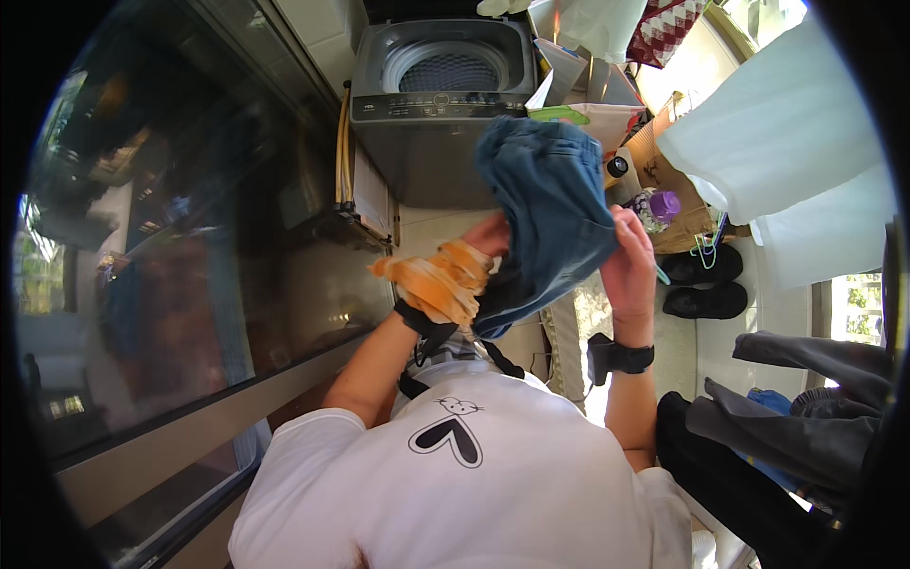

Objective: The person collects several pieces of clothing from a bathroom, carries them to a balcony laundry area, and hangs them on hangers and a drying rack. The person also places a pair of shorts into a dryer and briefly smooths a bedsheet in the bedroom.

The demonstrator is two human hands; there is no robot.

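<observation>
A blue denim garment [551,206] hangs bunched between my hands, in front of the washing machine. My right hand [631,249] pinches its edge at the right, a green plastic piece showing just beside the palm. My left hand [490,236] is at the garment's left side, its fingers partly hidden behind the cloth; whether they grip it I cannot tell. An orange cloth [441,281] lies draped around my left wrist and the back of that hand. Beyond the garment stands the top-loading washing machine [444,107] with its lid up and the drum visible.
Left of me runs a dark glass door [192,249]. A folded frame [366,192] leans by the washer. At right are a purple-capped bottle [663,206], green hangers [705,250], black shoes [704,300], hanging white cloths [789,135] and dark garments [789,427].
</observation>
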